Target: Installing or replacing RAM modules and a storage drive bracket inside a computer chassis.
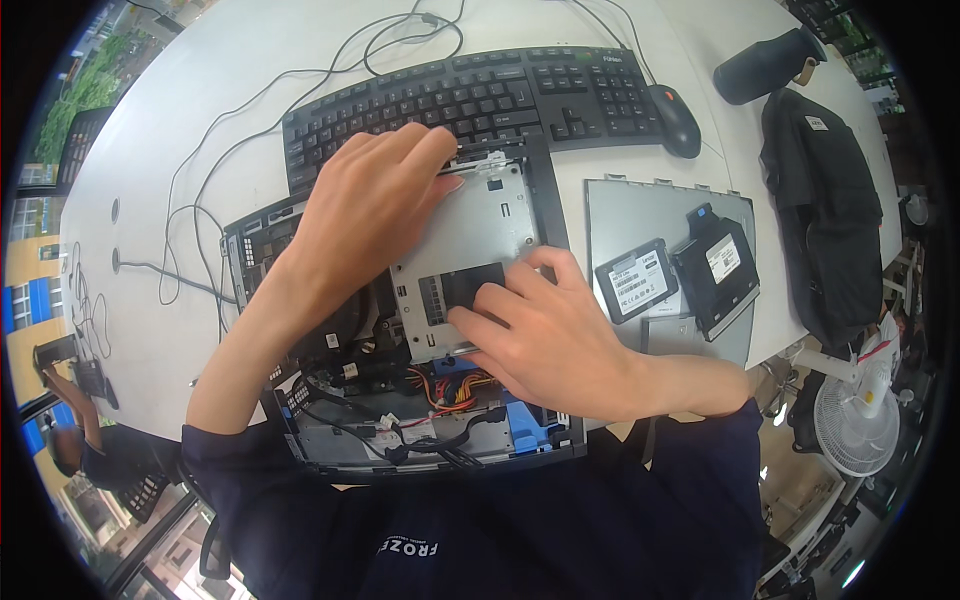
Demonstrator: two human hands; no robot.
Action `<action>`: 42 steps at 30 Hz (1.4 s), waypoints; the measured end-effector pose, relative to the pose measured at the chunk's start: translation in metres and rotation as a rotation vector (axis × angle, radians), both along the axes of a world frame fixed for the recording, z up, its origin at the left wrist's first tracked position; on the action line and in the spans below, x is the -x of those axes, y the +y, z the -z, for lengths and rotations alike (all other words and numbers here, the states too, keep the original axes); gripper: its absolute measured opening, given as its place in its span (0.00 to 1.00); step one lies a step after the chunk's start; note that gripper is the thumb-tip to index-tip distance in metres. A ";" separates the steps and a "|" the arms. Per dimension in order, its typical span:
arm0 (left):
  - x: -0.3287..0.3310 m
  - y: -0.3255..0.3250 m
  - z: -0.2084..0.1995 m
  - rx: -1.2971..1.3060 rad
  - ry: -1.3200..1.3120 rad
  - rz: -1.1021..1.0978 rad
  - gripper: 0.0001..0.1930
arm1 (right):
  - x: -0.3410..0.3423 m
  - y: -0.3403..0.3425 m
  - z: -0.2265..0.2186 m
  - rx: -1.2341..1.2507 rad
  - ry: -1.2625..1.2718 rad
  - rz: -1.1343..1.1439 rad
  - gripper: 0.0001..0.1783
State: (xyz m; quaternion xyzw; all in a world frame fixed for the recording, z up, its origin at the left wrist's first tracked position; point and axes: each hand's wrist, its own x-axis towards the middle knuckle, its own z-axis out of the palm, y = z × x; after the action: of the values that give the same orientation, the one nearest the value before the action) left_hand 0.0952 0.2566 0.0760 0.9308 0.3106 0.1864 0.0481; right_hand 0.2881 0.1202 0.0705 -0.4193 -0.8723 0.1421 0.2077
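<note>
An opened desktop computer case [345, 468] lies on the table in front of me, with a silver metal drive cage [465, 225] over its right half. My left hand [370, 200] reaches across to the cage's far end, fingers curled down at its edge, their tips partly hidden. Close to the dark slot in the cage, my right hand [555, 335] grips around its right side with bent fingers. Below the cage run orange, red and black cables [455, 390]. A blue plastic latch [528, 428] sits in the near right corner of the case.
Beyond the case lie a black keyboard [480, 100] and mouse [675, 120]. To the right, a metal side panel [625, 205] bears a solid-state drive [637, 280] and a black optical drive [718, 272]. A black bottle [765, 68] and black bag [830, 220] are farther right. Loose cables trail at left.
</note>
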 end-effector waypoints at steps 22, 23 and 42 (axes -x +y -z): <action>0.048 -0.004 -0.007 0.114 -0.013 -0.019 0.12 | -0.001 0.009 -0.005 0.050 -0.027 -0.091 0.11; 0.048 -0.003 -0.005 0.077 -0.004 -0.016 0.12 | -0.001 0.009 -0.005 0.050 -0.027 -0.092 0.11; 0.057 0.001 -0.005 0.345 -0.027 -0.128 0.14 | -0.034 0.075 -0.012 -0.163 0.107 0.178 0.22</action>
State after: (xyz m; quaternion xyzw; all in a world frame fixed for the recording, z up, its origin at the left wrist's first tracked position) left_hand 0.0378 0.2578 0.0806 0.8846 0.3958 0.1453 0.1994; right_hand 0.3218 0.1947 0.0824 -0.4686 -0.8279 0.0740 0.2992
